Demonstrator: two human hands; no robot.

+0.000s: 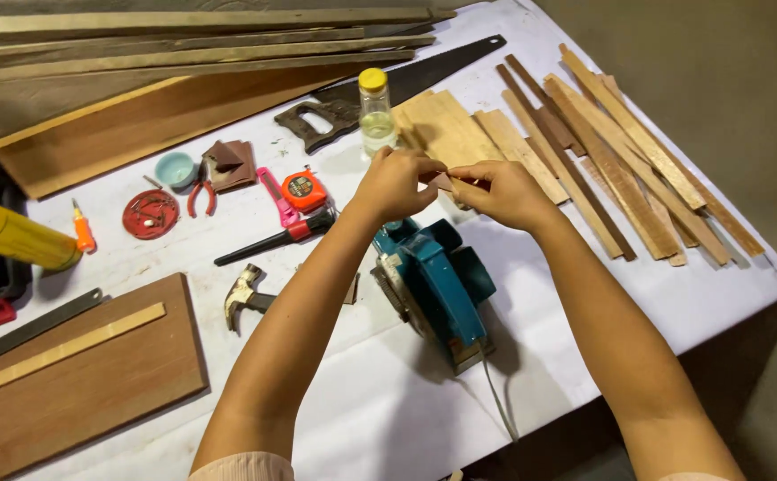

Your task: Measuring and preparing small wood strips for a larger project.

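Still early: both hands, left hand (pixel 395 183) and right hand (pixel 502 191), pinch a small brown scrap (pixel 443 182) (sandpaper, perhaps) above the idle blue planer (pixel 433 281); wood strips (pixel 620 160) beyond lie untouched.

White cloth on worktop (pixel 674 294). Teal electric planer (pixel 437 281) with black parts. Small reddish-brown sandpaper piece (pixel 443 182) between left hand (pixel 395 183) and right hand (pixel 502 191). Clear bottle (pixel 376 114), yellow cap. Orange-red tape measure (pixel 304 190). Pink utility knife (pixel 276 196). Red-handled pliers (pixel 200 195). Red round lid (pixel 151 214). Light blue small bowl (pixel 175 169). Yellow cylinder (pixel 14 234). Orange screwdriver (pixel 82 230). Dark handsaw (pixel 397 86). Tan and brown wood strips (pixel 620 151). Reddish-brown board (pixel 85 374), pale strip on it.
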